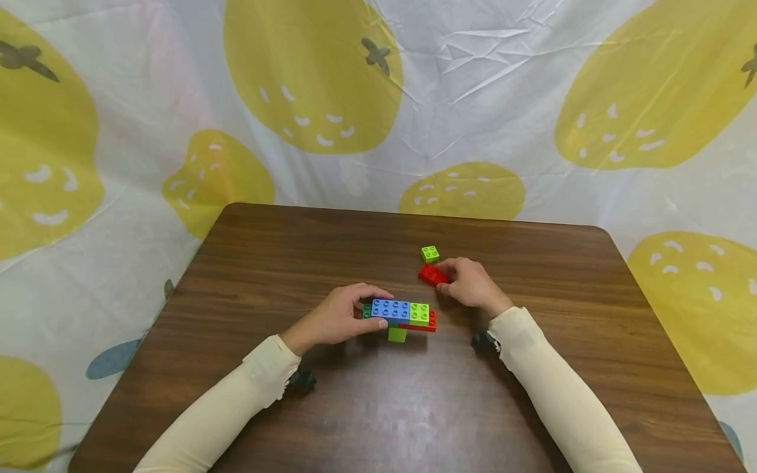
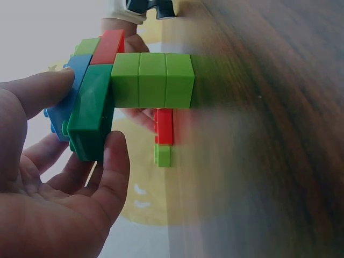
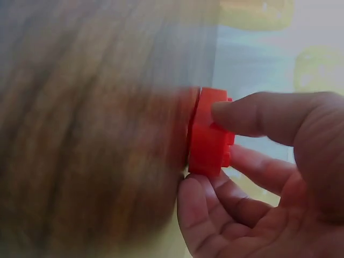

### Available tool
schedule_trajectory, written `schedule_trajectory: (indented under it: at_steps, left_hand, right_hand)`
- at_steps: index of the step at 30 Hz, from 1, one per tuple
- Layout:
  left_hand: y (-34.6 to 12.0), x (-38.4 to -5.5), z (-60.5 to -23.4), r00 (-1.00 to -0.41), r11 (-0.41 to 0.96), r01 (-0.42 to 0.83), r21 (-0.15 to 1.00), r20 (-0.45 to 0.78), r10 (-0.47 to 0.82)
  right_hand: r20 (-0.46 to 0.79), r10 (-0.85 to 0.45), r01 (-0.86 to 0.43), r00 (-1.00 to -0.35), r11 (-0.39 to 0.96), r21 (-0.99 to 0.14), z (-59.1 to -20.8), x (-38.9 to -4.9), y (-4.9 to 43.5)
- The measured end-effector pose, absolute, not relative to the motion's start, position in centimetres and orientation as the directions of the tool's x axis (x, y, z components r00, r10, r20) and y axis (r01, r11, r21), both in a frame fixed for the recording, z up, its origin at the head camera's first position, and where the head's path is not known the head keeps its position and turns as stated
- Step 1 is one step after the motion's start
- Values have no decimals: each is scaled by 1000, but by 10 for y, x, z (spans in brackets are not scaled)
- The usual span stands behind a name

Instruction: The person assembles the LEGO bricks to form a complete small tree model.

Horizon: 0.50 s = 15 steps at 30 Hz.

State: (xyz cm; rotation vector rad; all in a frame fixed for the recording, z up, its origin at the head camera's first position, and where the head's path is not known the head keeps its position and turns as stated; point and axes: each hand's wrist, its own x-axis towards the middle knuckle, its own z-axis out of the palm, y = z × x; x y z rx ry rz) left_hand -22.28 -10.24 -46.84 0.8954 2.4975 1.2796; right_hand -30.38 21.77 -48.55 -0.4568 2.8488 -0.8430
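My left hand (image 1: 338, 316) grips a built piece of toy building bricks by its left end. On top lie a blue brick (image 1: 390, 309) and a light green brick (image 1: 419, 313), over a red brick (image 2: 109, 47) and a dark green brick (image 2: 89, 115). A column of three light green bricks (image 2: 152, 80) juts down from its underside, toward the table. Farther back, my right hand (image 1: 471, 284) pinches a loose red brick (image 3: 209, 140) between thumb and fingers, low at the tabletop. Just beyond that one sits a small square light green brick (image 1: 430, 254).
The brown wooden table (image 1: 378, 407) has rounded far corners. Behind it and along the sides hangs a white curtain (image 1: 331, 177) with large yellow fruit prints.
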Motion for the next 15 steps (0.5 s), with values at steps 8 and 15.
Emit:
schedule_trajectory:
  at_steps: [8,15]
  left_hand:
    - [-105,-224,-470,-809,434,400,807,89,581]
    - [-106,-224,-470,-809,426,396,813,89,581]
  right_hand:
    - [21,-305,-259,-952,768,-586,-482,-293,217]
    - [111,-309,-307,-945,710,-634,-476,-277,218]
